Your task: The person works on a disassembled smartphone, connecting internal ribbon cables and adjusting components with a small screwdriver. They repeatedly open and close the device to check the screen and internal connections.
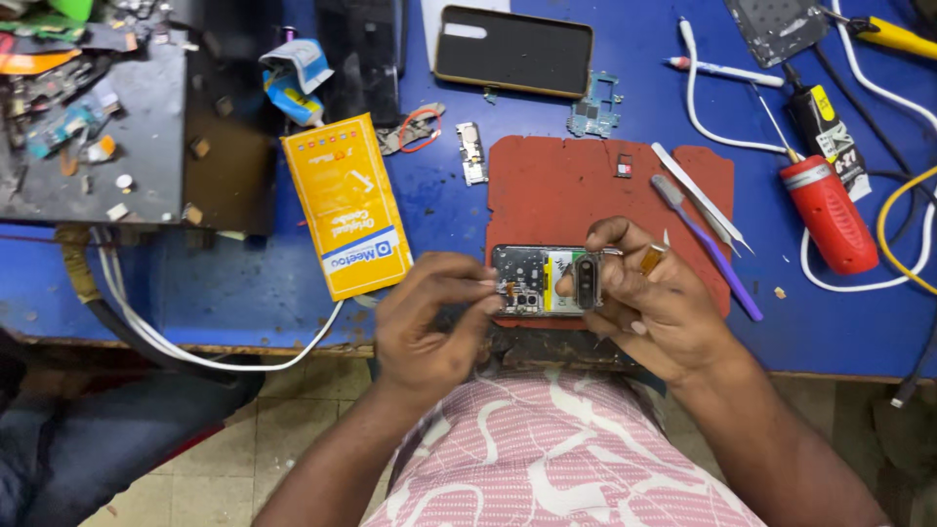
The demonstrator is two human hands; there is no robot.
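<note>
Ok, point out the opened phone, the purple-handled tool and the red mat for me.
opened phone (547, 280), head view, on its exposed inner frame.
purple-handled tool (720, 262), head view, midway along the purple handle.
red mat (566, 195), head view, on a bare patch above the phone.

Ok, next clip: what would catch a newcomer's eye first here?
Probably the opened phone at the centre, its back cover off and its insides bare, held between the left hand and the right hand over the near edge of a red mat. Next, the bright yellow packet lying to its left on the blue table, and the red-handled screwdriver at the right.
</note>
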